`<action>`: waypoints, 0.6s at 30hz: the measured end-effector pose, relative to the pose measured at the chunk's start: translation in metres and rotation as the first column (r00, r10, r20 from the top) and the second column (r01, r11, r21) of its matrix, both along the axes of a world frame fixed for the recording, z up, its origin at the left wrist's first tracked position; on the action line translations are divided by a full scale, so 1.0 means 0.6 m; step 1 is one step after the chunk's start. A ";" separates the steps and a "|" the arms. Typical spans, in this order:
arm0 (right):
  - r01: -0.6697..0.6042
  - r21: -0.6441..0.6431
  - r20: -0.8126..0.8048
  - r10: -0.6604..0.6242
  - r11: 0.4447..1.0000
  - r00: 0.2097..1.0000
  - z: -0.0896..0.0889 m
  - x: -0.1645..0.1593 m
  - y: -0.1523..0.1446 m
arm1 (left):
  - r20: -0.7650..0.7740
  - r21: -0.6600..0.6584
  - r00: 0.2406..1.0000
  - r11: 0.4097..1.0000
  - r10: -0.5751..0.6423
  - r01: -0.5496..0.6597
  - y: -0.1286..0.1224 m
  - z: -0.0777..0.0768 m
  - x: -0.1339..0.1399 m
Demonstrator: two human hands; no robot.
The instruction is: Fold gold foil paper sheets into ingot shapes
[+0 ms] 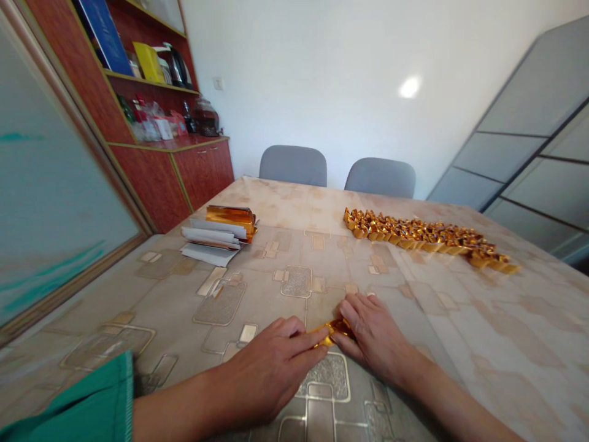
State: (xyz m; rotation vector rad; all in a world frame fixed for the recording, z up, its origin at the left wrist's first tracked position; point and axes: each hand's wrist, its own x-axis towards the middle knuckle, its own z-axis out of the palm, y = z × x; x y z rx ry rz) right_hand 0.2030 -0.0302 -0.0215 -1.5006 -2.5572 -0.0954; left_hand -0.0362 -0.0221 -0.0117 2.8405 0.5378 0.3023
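A small piece of shiny gold foil paper (pixel 329 334), partly folded, lies between my two hands just above the tablecloth. My left hand (pixel 280 359) closes on its left end, fingers pressed together along it. The right end sits under the fingers and thumb of my right hand (pixel 368 328), which is closed round it. Much of the foil is hidden by my fingers. Farther off to the right stand rows of folded gold foil pieces (pixel 414 232), packed tightly side by side. On the left lies a stack of foil sheets (pixel 216 236), some gold side up, others showing white backs.
The patterned tablecloth (pixel 165 325) covers the whole table. Two grey chairs (pixel 293 164) stand at the far edge against a white wall. A red-brown cabinet (pixel 202 162) with a kettle and bottles is at the back left; grey panelled doors (pixel 515 123) rise at right.
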 end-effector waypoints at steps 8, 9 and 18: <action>0.006 -0.027 -0.051 -0.008 1.000 0.999 0.003 -0.001 -0.003 | 0.126 0.124 0.991 0.990 0.045 -0.061 -0.021 -0.022 -0.012; 0.006 -0.032 -0.064 -0.008 0.999 0.998 0.003 -0.001 -0.003 | 0.146 0.138 0.988 0.989 0.040 -0.060 -0.022 -0.024 -0.014; 0.004 0.008 -0.138 -0.003 1.000 0.990 -0.011 0.002 -0.004 | 0.154 -0.189 0.924 0.929 0.349 -0.319 0.024 0.019 0.018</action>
